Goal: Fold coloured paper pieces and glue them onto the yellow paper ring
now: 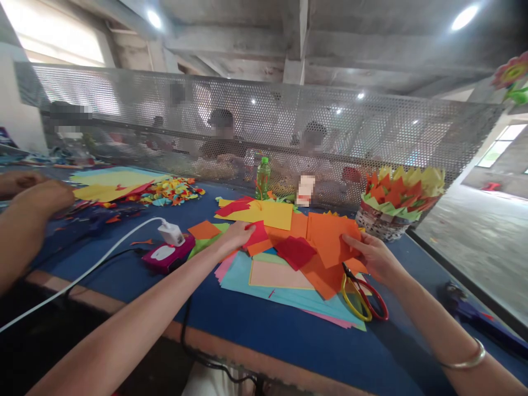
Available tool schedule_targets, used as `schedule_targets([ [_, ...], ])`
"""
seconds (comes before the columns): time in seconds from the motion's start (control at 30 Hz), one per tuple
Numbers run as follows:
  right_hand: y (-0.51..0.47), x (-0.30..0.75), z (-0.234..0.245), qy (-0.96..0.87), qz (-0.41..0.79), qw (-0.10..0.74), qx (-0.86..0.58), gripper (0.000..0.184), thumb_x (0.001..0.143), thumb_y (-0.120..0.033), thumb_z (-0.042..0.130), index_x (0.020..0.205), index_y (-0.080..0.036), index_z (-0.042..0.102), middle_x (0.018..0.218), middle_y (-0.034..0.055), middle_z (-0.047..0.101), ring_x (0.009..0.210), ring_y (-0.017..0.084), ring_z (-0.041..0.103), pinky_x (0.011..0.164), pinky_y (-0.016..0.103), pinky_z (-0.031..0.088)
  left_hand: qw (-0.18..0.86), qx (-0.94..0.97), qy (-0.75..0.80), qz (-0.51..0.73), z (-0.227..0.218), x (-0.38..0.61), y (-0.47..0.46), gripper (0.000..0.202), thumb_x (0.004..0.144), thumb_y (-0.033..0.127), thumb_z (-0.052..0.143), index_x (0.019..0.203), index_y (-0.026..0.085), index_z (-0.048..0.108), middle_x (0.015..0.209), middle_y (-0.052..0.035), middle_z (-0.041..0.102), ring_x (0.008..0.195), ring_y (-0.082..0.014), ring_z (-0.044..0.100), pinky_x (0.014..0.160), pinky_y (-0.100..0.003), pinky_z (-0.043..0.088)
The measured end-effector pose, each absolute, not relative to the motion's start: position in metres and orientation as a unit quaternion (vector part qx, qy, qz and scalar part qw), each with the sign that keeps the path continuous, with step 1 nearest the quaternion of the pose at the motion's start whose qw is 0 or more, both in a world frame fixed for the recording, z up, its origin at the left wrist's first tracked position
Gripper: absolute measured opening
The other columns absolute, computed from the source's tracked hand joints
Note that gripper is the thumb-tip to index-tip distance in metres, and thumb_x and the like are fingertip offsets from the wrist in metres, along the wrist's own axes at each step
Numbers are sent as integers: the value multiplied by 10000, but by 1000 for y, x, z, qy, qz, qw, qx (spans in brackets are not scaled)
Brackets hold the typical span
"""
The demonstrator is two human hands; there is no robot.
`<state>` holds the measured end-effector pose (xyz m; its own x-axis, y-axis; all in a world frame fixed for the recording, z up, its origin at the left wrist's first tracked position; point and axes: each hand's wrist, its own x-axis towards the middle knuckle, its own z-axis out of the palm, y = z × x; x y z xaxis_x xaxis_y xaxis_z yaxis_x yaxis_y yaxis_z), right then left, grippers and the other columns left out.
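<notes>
My right hand (374, 254) pinches the right edge of an orange paper square (332, 239), thumb on top, lifted a little over the other sheets. On the left of the pile, my left hand (238, 236) has its fingertips closed on the corner of a small red paper piece (259, 233). Between the hands lie a darker red paper (295, 252) and more orange sheets (315, 278). Scissors (363, 297) with one yellow and one red handle rest below my right hand, their blades partly hidden. Larger light-blue sheets (243, 279) spread underneath.
A woven basket (381, 224) of cut paper stands at the back right, beside a perforated metal screen (264, 110). A green-capped bottle (263, 179), paper scraps (173, 190) and a purple power strip (169, 256) with cables are nearby. Another person's hands (45, 192) are at left.
</notes>
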<state>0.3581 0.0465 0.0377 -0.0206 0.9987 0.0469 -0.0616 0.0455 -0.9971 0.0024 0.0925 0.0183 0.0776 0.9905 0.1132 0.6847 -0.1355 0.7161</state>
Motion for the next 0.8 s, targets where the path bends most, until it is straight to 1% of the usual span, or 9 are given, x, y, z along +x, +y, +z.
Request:
schedule_targets([
  [0.17,45,352,35,-493,522,521,-462,355,628,-375,895,907,-206,754,895,53,798,755,203,755,669,259,622,218,717,569,338,25,3,85,332,957,362,602,1240,188,596,1286,-99,598,1097,-238,619,925,-452,541],
  [0.27,43,347,30,-485,533,520,-459,361,639,-371,893,931,-210,754,931,52,797,776,202,758,692,263,624,216,721,536,383,33,5,80,332,957,361,600,1244,192,595,1340,-107,569,1157,-251,591,977,-488,509],
  [0.37,40,338,25,-479,542,519,-455,323,668,-375,878,916,-215,747,918,48,797,764,208,759,695,285,628,264,720,488,417,42,12,71,305,961,405,580,1168,195,653,1310,-100,616,1204,-255,579,1038,-478,463],
  [0.43,37,331,23,-475,546,524,-450,328,667,-390,877,912,-226,736,907,40,795,761,216,758,688,300,629,319,718,446,429,45,20,62,309,954,456,564,1086,220,713,1275,-84,666,1245,-250,571,1064,-415,441],
  [0.5,34,323,19,-469,549,532,-442,354,668,-426,871,926,-237,720,909,39,793,773,234,758,677,322,629,370,715,402,436,44,32,54,313,909,490,612,1039,241,750,1337,-72,645,1309,-250,535,1074,-383,430],
  [0.57,30,314,15,-465,552,541,-432,392,680,-471,853,963,-247,699,927,42,790,801,252,757,682,346,627,407,711,364,443,40,45,47,320,858,514,665,1006,251,773,1441,-68,566,1359,-261,491,1072,-389,430],
  [0.63,26,306,9,-465,557,546,-419,419,697,-509,830,993,-257,675,938,41,786,823,259,754,701,363,622,431,704,344,447,33,56,44,315,819,509,707,983,252,786,1474,-73,531,1379,-285,468,1073,-420,430],
  [0.73,22,297,0,-480,568,538,-398,448,692,-521,830,999,-256,640,953,33,777,845,249,747,749,363,607,447,694,342,449,20,67,41,236,807,450,732,927,257,795,1382,-83,613,1424,-295,404,1132,-455,358],
  [0.8,21,295,-3,-495,575,526,-384,484,658,-490,862,998,-257,607,965,18,767,839,225,740,764,343,594,454,694,342,441,13,69,39,185,804,394,743,928,266,792,1353,-71,635,1411,-286,421,1153,-455,328],
])
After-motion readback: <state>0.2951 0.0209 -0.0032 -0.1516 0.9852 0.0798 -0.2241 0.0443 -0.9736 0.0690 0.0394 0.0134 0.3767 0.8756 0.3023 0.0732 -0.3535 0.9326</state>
